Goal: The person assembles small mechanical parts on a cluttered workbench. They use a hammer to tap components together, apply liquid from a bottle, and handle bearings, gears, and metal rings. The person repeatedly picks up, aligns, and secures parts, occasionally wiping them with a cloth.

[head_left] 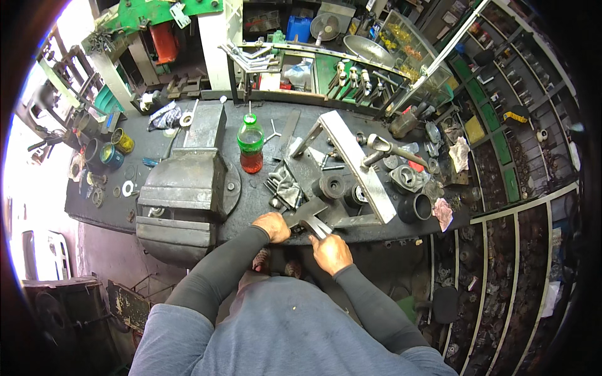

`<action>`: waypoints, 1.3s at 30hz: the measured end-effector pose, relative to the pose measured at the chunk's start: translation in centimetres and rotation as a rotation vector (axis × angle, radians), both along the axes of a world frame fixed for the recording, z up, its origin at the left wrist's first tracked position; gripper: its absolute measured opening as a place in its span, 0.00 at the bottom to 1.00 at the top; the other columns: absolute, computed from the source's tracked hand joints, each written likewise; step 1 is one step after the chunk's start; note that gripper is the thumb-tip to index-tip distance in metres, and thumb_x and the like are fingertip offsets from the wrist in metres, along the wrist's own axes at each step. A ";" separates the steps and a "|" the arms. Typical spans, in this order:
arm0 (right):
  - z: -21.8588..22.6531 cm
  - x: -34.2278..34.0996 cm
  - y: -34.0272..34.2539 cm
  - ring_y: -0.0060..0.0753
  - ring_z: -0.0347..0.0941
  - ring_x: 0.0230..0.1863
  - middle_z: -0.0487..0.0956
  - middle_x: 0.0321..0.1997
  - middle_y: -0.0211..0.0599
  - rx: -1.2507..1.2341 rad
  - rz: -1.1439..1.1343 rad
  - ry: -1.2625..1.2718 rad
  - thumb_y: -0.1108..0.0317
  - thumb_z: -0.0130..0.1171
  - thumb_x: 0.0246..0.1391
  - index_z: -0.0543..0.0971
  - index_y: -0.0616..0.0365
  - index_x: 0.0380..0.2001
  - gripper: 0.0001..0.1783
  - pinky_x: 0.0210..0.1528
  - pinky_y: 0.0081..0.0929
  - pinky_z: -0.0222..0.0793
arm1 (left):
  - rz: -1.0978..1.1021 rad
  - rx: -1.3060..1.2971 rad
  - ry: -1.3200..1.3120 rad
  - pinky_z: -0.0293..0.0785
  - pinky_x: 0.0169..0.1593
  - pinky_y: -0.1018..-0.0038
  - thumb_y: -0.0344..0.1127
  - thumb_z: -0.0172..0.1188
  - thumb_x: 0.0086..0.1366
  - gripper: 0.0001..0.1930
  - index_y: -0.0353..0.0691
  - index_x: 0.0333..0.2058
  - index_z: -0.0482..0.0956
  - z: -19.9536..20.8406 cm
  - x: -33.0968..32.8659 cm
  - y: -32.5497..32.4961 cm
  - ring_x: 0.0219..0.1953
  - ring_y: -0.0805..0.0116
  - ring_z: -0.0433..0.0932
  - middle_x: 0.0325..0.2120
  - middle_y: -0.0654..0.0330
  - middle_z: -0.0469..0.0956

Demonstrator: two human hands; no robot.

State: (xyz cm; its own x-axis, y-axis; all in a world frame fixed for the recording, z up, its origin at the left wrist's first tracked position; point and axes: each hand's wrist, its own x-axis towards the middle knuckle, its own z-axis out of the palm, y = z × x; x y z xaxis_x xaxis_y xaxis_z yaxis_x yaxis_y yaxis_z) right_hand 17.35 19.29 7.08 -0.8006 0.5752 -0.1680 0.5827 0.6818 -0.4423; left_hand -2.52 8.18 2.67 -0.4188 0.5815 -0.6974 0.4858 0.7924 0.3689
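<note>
At the bench's front edge, my left hand (273,227) is closed beside a dark, blocky metal piece (307,212). What its fingers hold is hidden. A little to the right, my right hand (332,254) is wrapped around a shiny metal tool with two curved arms (316,227), which point up toward the dark piece. Just beyond my hands lies a crumpled grey cloth or glove (287,188). A ring-shaped dark metal part (330,186) sits further right, by a pale metal frame (360,166).
A large bench vise (182,188) stands to the left. Behind it is a green bottle with red liquid (251,147). Cans (111,155) sit at the far left. A dark cylinder (415,207) and a pink rag (442,214) lie right. Shelves of parts (501,263) flank the bench.
</note>
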 end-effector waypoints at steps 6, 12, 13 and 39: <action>-0.2 2.6 0.9 0.70 0.83 0.50 0.86 0.47 0.64 -0.112 -0.024 0.229 0.59 0.65 0.70 0.84 0.65 0.53 0.19 0.50 0.52 0.80 | 0.101 0.131 0.066 0.78 0.68 0.54 0.47 0.60 0.65 0.33 0.24 0.60 0.80 -1.4 0.6 -2.1 0.63 0.38 0.82 0.58 0.31 0.82; -3.2 8.0 1.7 0.69 0.82 0.52 0.86 0.53 0.58 -0.103 -0.027 0.029 0.63 0.64 0.69 0.82 0.60 0.59 0.20 0.53 0.54 0.79 | 0.213 0.211 0.093 0.78 0.65 0.50 0.46 0.65 0.62 0.32 0.22 0.56 0.80 -2.1 1.7 -5.5 0.59 0.33 0.83 0.53 0.26 0.83; -4.1 9.3 1.7 0.69 0.83 0.51 0.86 0.53 0.58 -0.073 -0.023 0.009 0.62 0.64 0.69 0.82 0.60 0.59 0.20 0.52 0.55 0.79 | 0.243 0.254 0.108 0.78 0.64 0.49 0.44 0.68 0.61 0.32 0.22 0.56 0.79 -2.0 2.1 -6.1 0.58 0.31 0.83 0.52 0.25 0.83; -8.5 17.1 8.7 0.74 0.81 0.55 0.84 0.53 0.69 -0.016 -0.486 0.250 0.76 0.67 0.61 0.76 0.69 0.63 0.27 0.59 0.56 0.76 | 0.276 0.269 0.731 0.75 0.65 0.50 0.47 0.77 0.59 0.38 0.39 0.66 0.76 -3.2 4.7 -9.1 0.63 0.43 0.76 0.58 0.46 0.77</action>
State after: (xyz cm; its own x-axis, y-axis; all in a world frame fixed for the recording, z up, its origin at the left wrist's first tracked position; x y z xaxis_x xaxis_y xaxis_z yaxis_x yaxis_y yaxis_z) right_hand 34.44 28.00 -1.41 -0.4598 0.8878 -0.0187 0.7046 0.3519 -0.6162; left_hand 2.22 -0.88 -0.51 -0.8651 0.4996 -0.0452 0.4777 0.8480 0.2295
